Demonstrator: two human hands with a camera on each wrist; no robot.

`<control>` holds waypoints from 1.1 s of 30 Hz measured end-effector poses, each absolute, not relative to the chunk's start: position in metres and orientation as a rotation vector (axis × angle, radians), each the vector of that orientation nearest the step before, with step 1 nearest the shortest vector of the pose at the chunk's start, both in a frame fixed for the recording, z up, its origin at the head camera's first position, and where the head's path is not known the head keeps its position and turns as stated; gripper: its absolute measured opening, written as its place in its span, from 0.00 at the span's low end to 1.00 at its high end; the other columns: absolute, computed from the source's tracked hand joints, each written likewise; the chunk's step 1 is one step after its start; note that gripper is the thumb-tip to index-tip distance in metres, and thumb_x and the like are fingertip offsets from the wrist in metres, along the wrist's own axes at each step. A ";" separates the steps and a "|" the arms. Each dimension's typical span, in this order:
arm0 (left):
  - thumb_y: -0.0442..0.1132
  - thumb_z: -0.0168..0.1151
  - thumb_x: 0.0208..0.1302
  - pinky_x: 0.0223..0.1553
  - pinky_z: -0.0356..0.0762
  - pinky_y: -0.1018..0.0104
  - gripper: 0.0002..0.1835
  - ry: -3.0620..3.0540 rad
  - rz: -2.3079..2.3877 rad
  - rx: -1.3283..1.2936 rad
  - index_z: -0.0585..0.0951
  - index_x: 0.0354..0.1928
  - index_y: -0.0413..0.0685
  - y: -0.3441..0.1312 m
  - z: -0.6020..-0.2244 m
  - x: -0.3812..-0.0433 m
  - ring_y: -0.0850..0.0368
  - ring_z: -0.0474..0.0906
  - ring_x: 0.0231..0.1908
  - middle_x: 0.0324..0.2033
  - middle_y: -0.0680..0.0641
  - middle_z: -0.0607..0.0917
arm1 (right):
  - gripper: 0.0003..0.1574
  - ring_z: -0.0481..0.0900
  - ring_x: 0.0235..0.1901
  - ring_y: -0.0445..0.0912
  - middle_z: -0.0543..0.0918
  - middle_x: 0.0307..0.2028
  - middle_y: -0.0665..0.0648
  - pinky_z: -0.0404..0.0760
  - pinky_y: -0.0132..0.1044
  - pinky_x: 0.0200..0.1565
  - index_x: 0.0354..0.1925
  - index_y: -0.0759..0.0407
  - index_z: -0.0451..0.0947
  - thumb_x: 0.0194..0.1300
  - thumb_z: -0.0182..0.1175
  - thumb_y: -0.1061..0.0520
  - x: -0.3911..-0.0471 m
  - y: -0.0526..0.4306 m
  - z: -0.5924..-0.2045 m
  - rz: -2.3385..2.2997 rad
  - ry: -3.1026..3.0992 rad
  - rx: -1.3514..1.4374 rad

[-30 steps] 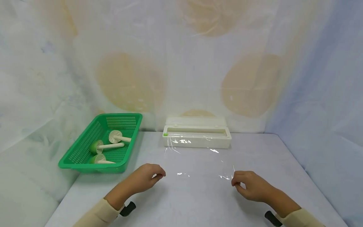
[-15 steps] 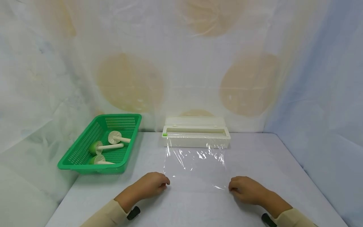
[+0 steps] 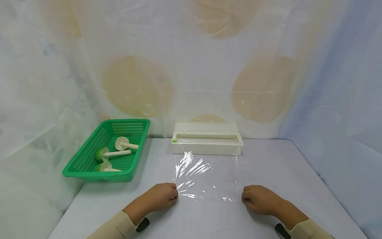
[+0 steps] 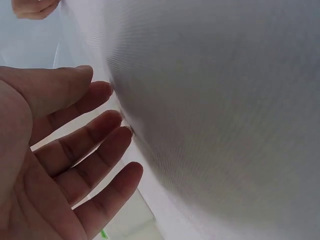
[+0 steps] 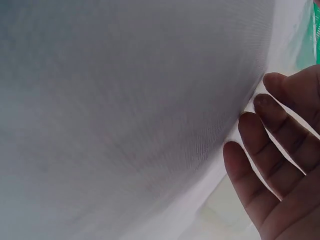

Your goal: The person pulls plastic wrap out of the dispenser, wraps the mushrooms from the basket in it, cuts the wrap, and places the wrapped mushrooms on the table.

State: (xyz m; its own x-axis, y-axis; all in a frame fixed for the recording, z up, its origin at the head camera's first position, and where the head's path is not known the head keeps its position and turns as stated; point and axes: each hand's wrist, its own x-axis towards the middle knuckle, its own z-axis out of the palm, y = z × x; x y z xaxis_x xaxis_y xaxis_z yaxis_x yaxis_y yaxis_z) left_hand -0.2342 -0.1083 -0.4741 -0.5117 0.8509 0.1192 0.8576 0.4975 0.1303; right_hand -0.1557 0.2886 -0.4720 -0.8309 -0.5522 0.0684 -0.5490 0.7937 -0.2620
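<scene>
A clear sheet of plastic wrap (image 3: 194, 169) runs from a white wrap dispenser (image 3: 208, 149) toward the person, low over the table, with bright glare on its left half. My left hand (image 3: 162, 197) pinches its near left corner between thumb and forefinger. At the near right corner, my right hand (image 3: 260, 199) pinches the film the same way. In the left wrist view, the left hand's fingers (image 4: 95, 150) reach down to the white cloth, the other fingers spread. The right hand's fingertips (image 5: 247, 122) likewise stand right at the cloth in the right wrist view.
A green plastic basket (image 3: 98, 174) stands at the left with several mushroom-shaped pieces (image 3: 117, 153), white-stemmed and partly green-capped. The dispenser's lid (image 3: 206, 126) is raised at the back. Patterned curtains (image 3: 191, 66) enclose the white table (image 3: 206, 222) at the back and sides.
Both hands have come down and toward the person with the plastic wrap, lowering it close to the table. Over the last half second they barely move; the glare shifts to the film's left side.
</scene>
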 end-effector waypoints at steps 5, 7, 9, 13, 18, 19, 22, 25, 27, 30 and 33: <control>0.37 0.67 0.59 0.26 0.71 0.71 0.05 -2.702 -0.258 -1.529 0.84 0.26 0.54 -0.109 -0.473 -0.232 0.68 0.69 0.26 0.25 0.61 0.74 | 0.09 0.71 0.27 0.31 0.75 0.29 0.36 0.78 0.35 0.32 0.29 0.49 0.83 0.60 0.63 0.63 -0.155 0.288 -0.471 -0.442 2.944 -0.948; 0.37 0.67 0.59 0.26 0.70 0.71 0.05 -2.704 -0.259 -1.526 0.83 0.26 0.55 -0.109 -0.473 -0.231 0.68 0.68 0.26 0.25 0.61 0.73 | 0.08 0.73 0.29 0.32 0.77 0.30 0.36 0.79 0.37 0.35 0.30 0.48 0.83 0.60 0.63 0.63 -0.154 0.287 -0.469 -0.428 2.932 -0.913; 0.37 0.66 0.60 0.27 0.70 0.71 0.05 -2.706 -0.258 -1.519 0.83 0.27 0.55 -0.109 -0.472 -0.231 0.68 0.69 0.26 0.25 0.61 0.74 | 0.08 0.75 0.30 0.33 0.78 0.30 0.36 0.80 0.40 0.36 0.31 0.49 0.83 0.60 0.63 0.63 -0.154 0.287 -0.467 -0.416 2.925 -0.887; 0.38 0.66 0.61 0.30 0.74 0.71 0.03 -2.747 -0.290 -1.490 0.84 0.30 0.53 -0.109 -0.472 -0.234 0.68 0.72 0.28 0.27 0.61 0.76 | 0.08 0.74 0.30 0.33 0.78 0.29 0.35 0.79 0.39 0.36 0.32 0.49 0.83 0.59 0.63 0.63 -0.155 0.288 -0.462 -0.444 2.915 -0.810; 0.38 0.66 0.62 0.34 0.76 0.69 0.02 -2.805 -0.349 -1.452 0.86 0.34 0.51 -0.107 -0.469 -0.240 0.68 0.75 0.30 0.29 0.60 0.79 | 0.07 0.74 0.31 0.34 0.80 0.31 0.38 0.78 0.37 0.35 0.35 0.51 0.83 0.61 0.63 0.63 -0.165 0.294 -0.454 -0.573 2.902 -0.698; 0.38 0.66 0.62 0.34 0.76 0.69 0.02 -2.810 -0.360 -1.445 0.87 0.34 0.50 -0.107 -0.469 -0.241 0.68 0.75 0.31 0.29 0.60 0.80 | 0.07 0.74 0.32 0.34 0.80 0.32 0.40 0.78 0.36 0.35 0.36 0.52 0.83 0.62 0.63 0.63 -0.168 0.296 -0.452 -0.603 2.907 -0.679; 0.37 0.66 0.62 0.35 0.76 0.69 0.02 -2.813 -0.381 -1.430 0.87 0.34 0.50 -0.108 -0.466 -0.246 0.67 0.76 0.32 0.29 0.60 0.81 | 0.05 0.75 0.32 0.37 0.81 0.32 0.43 0.78 0.36 0.34 0.37 0.55 0.83 0.63 0.62 0.62 -0.179 0.301 -0.449 -0.686 2.938 -0.575; 0.38 0.66 0.63 0.35 0.76 0.69 0.03 -2.822 -0.393 -1.409 0.87 0.35 0.50 -0.111 -0.462 -0.250 0.67 0.76 0.32 0.29 0.60 0.81 | 0.05 0.75 0.32 0.40 0.81 0.33 0.47 0.77 0.37 0.35 0.39 0.58 0.83 0.65 0.61 0.61 -0.191 0.306 -0.446 -0.777 2.969 -0.446; 0.38 0.66 0.64 0.36 0.76 0.68 0.03 -2.821 -0.401 -1.391 0.86 0.35 0.50 -0.114 -0.457 -0.254 0.67 0.76 0.32 0.30 0.60 0.81 | 0.06 0.75 0.33 0.42 0.82 0.34 0.49 0.77 0.38 0.35 0.40 0.59 0.83 0.66 0.61 0.60 -0.199 0.309 -0.445 -0.837 2.991 -0.368; 0.39 0.65 0.65 0.36 0.77 0.67 0.03 -2.816 -0.425 -1.348 0.86 0.35 0.50 -0.120 -0.446 -0.259 0.65 0.76 0.33 0.30 0.59 0.81 | 0.10 0.76 0.34 0.45 0.82 0.34 0.54 0.77 0.39 0.34 0.43 0.62 0.82 0.69 0.59 0.58 -0.213 0.317 -0.444 -0.952 3.002 -0.288; 0.39 0.65 0.65 0.37 0.77 0.66 0.04 -2.828 -0.466 -1.266 0.86 0.37 0.50 -0.126 -0.431 -0.266 0.64 0.77 0.33 0.30 0.60 0.81 | 0.14 0.78 0.36 0.48 0.82 0.37 0.59 0.79 0.43 0.37 0.46 0.65 0.80 0.71 0.57 0.55 -0.226 0.327 -0.443 -1.104 2.968 -0.187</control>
